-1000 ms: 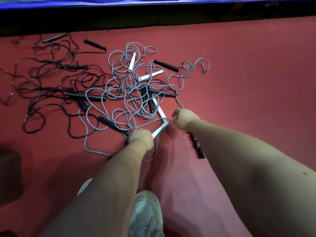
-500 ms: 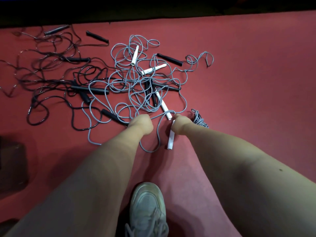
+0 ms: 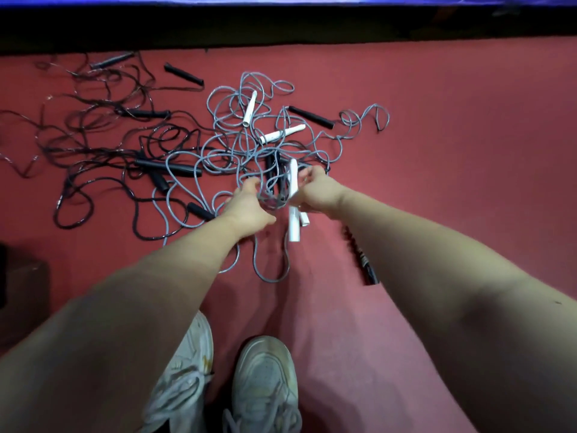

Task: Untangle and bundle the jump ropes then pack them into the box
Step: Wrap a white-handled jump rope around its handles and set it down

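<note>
A tangle of grey jump ropes [image 3: 237, 145] with white handles [image 3: 249, 109] lies on the red carpet [image 3: 452, 151], mixed with black jump ropes [image 3: 93, 157]. My right hand [image 3: 317, 193] grips two white handles [image 3: 293, 228] held above the floor, one pointing up and one hanging down. A grey loop [image 3: 270, 273] hangs from them to the carpet. My left hand [image 3: 248, 207] is just left of it, with its fingers in the grey cord beside the handles.
Black handles [image 3: 310, 116] lie among the cords. A dark bundled rope [image 3: 365, 264] lies partly under my right forearm. A dark box [image 3: 22, 285] sits at the left edge. My two white shoes [image 3: 265, 385] stand below. A dark gap and a blue edge [image 3: 281, 0] run along the top.
Both hands have risen from the carpet. The right hand now holds two white handles together, and the grey cord has lifted with them. The left hand has loosened from a fist.
</note>
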The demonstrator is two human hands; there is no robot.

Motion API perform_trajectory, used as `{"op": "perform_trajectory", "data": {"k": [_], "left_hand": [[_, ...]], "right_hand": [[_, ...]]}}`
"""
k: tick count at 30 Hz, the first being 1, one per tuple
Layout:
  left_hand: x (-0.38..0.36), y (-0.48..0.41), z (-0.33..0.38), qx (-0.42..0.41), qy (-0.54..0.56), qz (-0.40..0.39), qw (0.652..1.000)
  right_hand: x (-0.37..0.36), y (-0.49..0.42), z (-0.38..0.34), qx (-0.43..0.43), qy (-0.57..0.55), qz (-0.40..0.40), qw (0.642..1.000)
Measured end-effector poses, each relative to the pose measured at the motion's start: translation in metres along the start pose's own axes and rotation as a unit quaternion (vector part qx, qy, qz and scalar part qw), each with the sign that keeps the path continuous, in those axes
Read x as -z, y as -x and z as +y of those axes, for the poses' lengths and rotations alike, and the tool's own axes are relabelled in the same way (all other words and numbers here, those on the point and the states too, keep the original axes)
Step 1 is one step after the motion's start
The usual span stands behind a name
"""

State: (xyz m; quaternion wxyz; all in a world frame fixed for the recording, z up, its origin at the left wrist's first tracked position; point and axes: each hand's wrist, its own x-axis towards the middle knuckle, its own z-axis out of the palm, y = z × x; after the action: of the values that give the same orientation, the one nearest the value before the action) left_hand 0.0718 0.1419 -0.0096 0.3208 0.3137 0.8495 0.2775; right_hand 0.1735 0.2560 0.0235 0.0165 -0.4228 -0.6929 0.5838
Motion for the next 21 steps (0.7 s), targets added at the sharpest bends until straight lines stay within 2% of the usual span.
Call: {"op": "perform_trajectory", "data": {"k": [4,8,11,14,16,19,21], "left_hand": [[0.047,0.021,0.035,-0.075,0.087,0.028,0.993],[0.092,0.056,0.063,-0.138,0.103,0.050,0.984],[0.110,0.075,0.071,-0.158,0.112,0.033,0.981],[0.117,0.086,0.072,-0.145,0.170,-0.005,0.975],[0.120,0.088,0.071,-0.142,0.192,-0.003,0.971],[0.129,0.088,0.067,-0.175,0.222,0.008,0.959],[0.136,0.085,0.063,-0.217,0.233,-0.021,0.948]], "right_hand": [[0.014,0.036,-0.073,0.105,-0.012,-0.133,0.986],[0.010,0.071,-0.110,0.147,-0.010,-0.211,0.966],[0.007,0.089,-0.123,0.153,-0.040,-0.212,0.964],[0.005,0.101,-0.130,0.151,-0.063,-0.212,0.963],[0.005,0.108,-0.137,0.149,-0.059,-0.215,0.963],[0.012,0.123,-0.152,0.154,-0.045,-0.213,0.964],[0.021,0.134,-0.163,0.174,-0.001,-0.214,0.961]]}}
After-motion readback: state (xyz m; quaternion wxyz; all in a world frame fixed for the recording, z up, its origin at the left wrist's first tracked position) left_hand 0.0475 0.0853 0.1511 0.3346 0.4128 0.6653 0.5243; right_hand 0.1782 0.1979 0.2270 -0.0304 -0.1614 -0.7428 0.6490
